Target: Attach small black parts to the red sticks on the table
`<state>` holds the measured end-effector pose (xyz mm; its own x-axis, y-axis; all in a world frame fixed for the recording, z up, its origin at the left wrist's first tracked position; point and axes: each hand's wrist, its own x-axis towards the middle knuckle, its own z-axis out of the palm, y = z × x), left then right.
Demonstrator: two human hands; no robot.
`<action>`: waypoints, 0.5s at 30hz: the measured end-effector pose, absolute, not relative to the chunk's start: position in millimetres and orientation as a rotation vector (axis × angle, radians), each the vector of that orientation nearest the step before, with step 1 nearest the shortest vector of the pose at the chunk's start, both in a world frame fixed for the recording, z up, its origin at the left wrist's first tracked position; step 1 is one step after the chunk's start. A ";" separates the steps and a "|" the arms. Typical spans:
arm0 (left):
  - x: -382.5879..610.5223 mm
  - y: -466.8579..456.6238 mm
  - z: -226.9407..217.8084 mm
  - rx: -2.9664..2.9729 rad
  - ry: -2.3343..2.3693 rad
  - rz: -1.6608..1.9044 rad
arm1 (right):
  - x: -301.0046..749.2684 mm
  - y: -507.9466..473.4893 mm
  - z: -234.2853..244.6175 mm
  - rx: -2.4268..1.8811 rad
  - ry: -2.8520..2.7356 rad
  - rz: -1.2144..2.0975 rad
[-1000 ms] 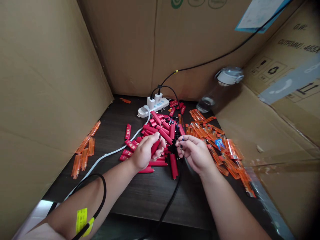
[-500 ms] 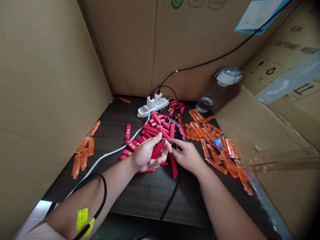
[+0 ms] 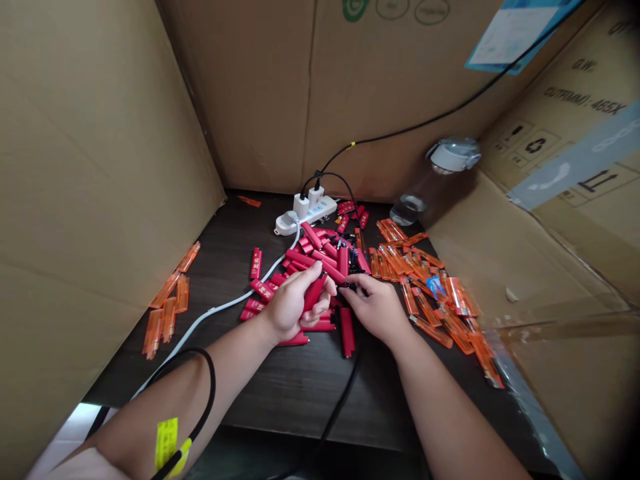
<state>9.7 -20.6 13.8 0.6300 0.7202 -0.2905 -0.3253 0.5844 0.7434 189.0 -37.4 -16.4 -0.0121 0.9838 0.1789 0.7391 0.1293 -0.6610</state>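
Note:
My left hand point(image 3: 293, 307) is closed round a red lighter point(image 3: 314, 293), holding it slanted above a pile of red lighters point(image 3: 320, 257) on the dark table point(image 3: 295, 387). My right hand point(image 3: 376, 308) is pinched at the lighter's top end, its fingertips touching a small dark part there that I cannot make out. The two hands meet over the middle of the table. A black cable point(image 3: 343, 400) runs from under my right hand toward me.
Several orange lighters point(image 3: 425, 287) lie spread at the right, a few more orange ones point(image 3: 167, 307) at the left. A white power strip point(image 3: 306, 210) with plugs sits at the back, a clear bottle point(image 3: 430, 183) to its right. Cardboard walls point(image 3: 90, 167) enclose the table.
My right hand has moved left from apart to meet the top of the red lighter in my left hand. The left hand has barely shifted.

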 end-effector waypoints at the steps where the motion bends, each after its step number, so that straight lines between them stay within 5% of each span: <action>1: 10.1 -20.9 13.4 0.724 0.642 0.685 | 188.8 -37.9 -14.7 -1.650 -1.753 0.498; 15: 12.9 -25.7 9.8 0.970 0.704 0.742 | 178.2 -54.4 -0.6 -1.329 -1.438 0.689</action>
<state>12.9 -25.7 9.8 0.5582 0.8079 -0.1892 -0.2309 0.3702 0.8998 178.2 -54.4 -0.6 0.1245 0.9486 0.2910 0.3680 0.2282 -0.9014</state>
